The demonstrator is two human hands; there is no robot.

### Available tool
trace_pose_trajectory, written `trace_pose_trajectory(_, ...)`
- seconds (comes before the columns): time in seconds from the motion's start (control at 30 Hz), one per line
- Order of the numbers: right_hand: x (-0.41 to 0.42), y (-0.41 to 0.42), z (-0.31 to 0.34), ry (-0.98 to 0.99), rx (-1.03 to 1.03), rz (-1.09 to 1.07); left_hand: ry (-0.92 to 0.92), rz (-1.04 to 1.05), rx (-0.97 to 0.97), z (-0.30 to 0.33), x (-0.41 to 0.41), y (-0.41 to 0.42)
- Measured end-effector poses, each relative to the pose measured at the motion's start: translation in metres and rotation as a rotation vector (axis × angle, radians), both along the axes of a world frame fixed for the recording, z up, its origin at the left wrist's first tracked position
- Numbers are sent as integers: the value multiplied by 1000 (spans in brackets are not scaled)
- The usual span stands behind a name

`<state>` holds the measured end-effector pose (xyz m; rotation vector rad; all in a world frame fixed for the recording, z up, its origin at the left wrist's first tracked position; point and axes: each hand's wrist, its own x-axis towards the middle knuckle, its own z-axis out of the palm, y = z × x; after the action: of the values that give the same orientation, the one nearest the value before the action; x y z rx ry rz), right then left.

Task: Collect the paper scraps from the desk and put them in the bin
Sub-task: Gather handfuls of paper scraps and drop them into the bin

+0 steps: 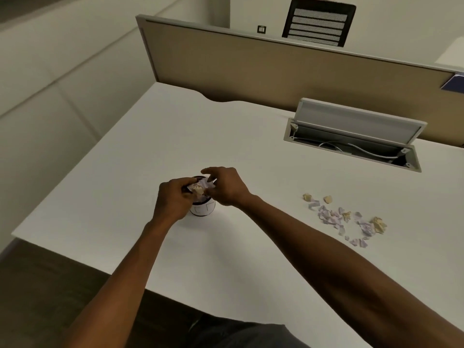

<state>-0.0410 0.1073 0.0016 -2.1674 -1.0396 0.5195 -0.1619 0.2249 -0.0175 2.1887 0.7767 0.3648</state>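
Both hands over small white bin (203, 209) on bench (150, 151). Left hand (173, 199) grip clamped on crumpled scraps (200, 188) at bin mouth; right hand (226, 184) fingers apart. Loose scrap pile (344, 219) lies well right.

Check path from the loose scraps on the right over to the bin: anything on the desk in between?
Nothing visible. The loose paper scraps lie right of the small bin, with only bare desk between. Both hands are at the bin's mouth with crumpled paper. The open cable tray sits farther back.
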Motion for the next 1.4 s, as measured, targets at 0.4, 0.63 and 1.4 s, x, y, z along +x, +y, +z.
trace_pose_trajectory(0.4,-19,-22,-18,-438,-45,296,131,-192,386,-21,-24,-13)
trace_pose_trajectory(0.63,-23,-29,-26,-543,-306,423,334,-318,551,-36,-28,-10)
trace_pose_trajectory(1.4,-36,-324,-84,-33,-218,-840,259,-926,486,-104,27,-210)
